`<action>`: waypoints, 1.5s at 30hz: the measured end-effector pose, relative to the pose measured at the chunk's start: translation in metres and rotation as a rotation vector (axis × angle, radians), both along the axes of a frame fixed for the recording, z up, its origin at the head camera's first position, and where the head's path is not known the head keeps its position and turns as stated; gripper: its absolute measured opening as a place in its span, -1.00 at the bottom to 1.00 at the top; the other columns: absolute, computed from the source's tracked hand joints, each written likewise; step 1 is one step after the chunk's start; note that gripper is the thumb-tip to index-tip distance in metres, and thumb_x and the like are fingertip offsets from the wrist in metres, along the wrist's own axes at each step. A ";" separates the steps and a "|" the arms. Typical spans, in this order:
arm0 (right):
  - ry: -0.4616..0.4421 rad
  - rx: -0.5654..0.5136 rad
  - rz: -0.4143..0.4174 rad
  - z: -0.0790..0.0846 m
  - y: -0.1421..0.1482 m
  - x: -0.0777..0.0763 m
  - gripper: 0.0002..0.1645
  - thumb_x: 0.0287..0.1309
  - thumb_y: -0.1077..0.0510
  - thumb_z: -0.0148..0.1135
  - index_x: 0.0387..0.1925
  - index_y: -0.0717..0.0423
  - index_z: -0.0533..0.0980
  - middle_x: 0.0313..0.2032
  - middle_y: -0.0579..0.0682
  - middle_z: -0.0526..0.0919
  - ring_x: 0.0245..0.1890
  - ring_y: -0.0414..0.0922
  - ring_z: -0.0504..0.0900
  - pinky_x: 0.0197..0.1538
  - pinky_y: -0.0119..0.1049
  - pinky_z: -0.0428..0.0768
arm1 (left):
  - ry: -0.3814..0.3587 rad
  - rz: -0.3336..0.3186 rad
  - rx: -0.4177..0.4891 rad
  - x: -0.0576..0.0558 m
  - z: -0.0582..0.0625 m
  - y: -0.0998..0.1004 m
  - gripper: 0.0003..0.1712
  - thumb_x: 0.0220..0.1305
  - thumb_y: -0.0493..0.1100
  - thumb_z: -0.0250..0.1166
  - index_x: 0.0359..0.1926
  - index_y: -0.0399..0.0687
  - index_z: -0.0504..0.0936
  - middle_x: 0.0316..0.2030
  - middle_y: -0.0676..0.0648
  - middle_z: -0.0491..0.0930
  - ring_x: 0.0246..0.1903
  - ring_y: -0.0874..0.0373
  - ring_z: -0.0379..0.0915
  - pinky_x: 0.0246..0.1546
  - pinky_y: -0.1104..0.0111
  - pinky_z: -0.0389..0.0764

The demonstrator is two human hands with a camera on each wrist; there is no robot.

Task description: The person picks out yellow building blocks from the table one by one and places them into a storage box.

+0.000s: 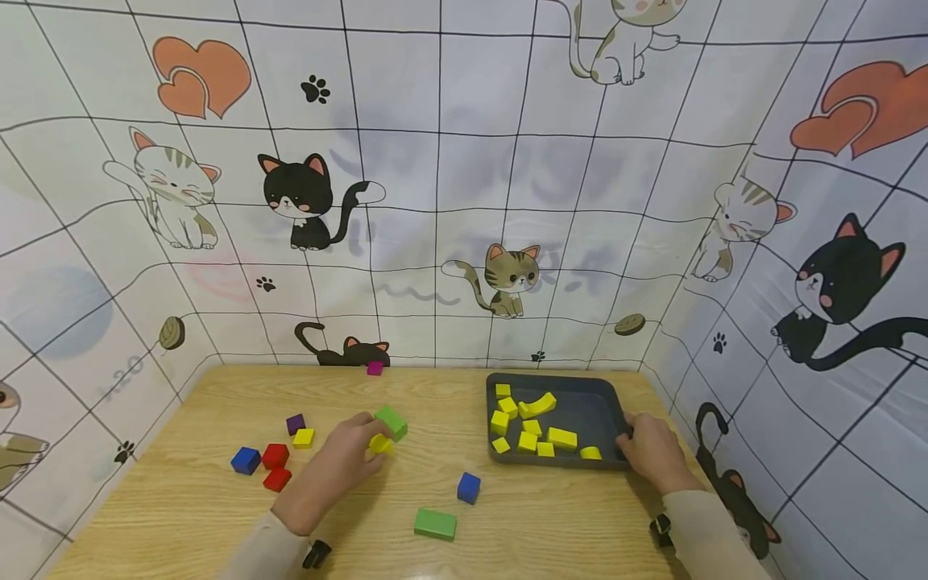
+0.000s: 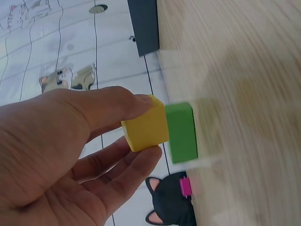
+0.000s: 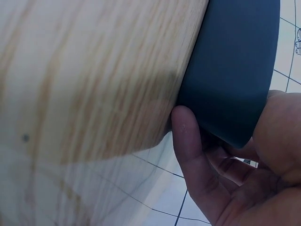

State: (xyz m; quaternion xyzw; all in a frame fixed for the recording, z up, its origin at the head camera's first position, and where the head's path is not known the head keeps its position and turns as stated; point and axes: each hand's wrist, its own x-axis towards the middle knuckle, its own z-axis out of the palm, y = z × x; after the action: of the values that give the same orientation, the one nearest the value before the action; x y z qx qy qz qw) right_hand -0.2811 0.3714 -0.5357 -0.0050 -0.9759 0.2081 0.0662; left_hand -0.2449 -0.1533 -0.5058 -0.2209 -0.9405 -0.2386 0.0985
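Note:
My left hand pinches a yellow block between thumb and fingertips, left of the middle of the table. In the left wrist view a green block shows just beyond it. A dark grey tray on the right holds several yellow pieces, among them a wavy yellow piece. At the tray's right side, my right hand grips the rim. The right wrist view shows its fingers at the tray's outer wall, with part of the grip hidden.
Left of my left hand lie a blue cube, two red blocks, a purple cube and a yellow cube. In front are another blue cube and a green block. A magenta block is at the back edge.

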 end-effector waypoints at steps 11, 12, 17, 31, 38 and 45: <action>0.011 -0.013 0.009 0.000 0.001 0.001 -0.36 0.22 0.25 0.29 0.28 0.45 0.39 0.12 0.45 0.52 -0.80 -0.19 0.19 -0.70 -0.24 0.34 | 0.046 -0.145 -0.031 -0.009 0.012 0.045 -0.63 0.14 -0.23 0.52 -0.02 0.04 0.67 -0.10 0.05 0.55 -0.14 0.17 0.52 -0.08 0.32 0.63; 0.011 -0.015 0.010 0.000 0.001 0.001 -0.36 0.22 0.25 0.29 0.28 0.45 0.39 0.11 0.45 0.53 -0.80 -0.19 0.18 -0.70 -0.24 0.34 | 0.051 -0.160 -0.028 -0.009 0.013 0.049 -0.63 0.14 -0.24 0.51 -0.01 0.03 0.67 -0.10 0.05 0.56 -0.13 0.17 0.52 -0.08 0.33 0.63; 0.010 -0.010 0.015 0.002 0.000 0.001 -0.36 0.22 0.25 0.29 0.28 0.46 0.38 0.13 0.46 0.51 -0.78 -0.17 0.22 -0.68 -0.23 0.34 | 0.081 -0.216 -0.013 -0.015 0.015 0.069 -0.60 0.15 -0.27 0.50 0.01 0.02 0.65 -0.06 0.06 0.56 -0.07 0.18 0.51 -0.04 0.38 0.60; -0.003 -0.006 0.002 0.002 -0.001 0.001 -0.35 0.23 0.26 0.29 0.29 0.45 0.37 0.12 0.46 0.52 -0.81 -0.19 0.18 -0.71 -0.24 0.35 | 0.114 -0.307 -0.021 -0.029 0.020 0.121 -0.61 0.20 -0.21 0.49 0.05 0.02 0.63 -0.07 0.06 0.52 -0.15 0.22 0.48 -0.11 0.54 0.56; 0.010 -0.016 0.019 0.002 0.000 0.001 -0.36 0.23 0.25 0.29 0.28 0.46 0.38 0.10 0.46 0.53 -0.81 -0.20 0.19 -0.71 -0.24 0.35 | 0.092 -0.327 -0.042 -0.042 0.013 0.151 -0.61 0.21 -0.22 0.48 0.07 -0.04 0.64 -0.04 0.04 0.50 -0.11 0.25 0.44 -0.07 0.55 0.53; -0.006 -0.013 0.002 0.003 0.000 0.001 -0.35 0.22 0.24 0.29 0.29 0.45 0.37 0.09 0.45 0.54 -0.81 -0.20 0.20 -0.71 -0.25 0.36 | 0.091 -0.333 -0.096 -0.056 0.015 0.181 -0.59 0.22 -0.22 0.47 0.08 -0.01 0.63 -0.05 0.06 0.50 -0.13 0.28 0.45 -0.19 0.65 0.50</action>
State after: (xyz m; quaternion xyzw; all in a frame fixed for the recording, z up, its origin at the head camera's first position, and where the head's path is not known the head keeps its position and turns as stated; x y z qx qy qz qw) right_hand -0.2800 0.3712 -0.5332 -0.0052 -0.9746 0.2147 0.0631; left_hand -0.3004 0.0277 -0.4908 -0.3885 -0.8959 -0.1962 0.0892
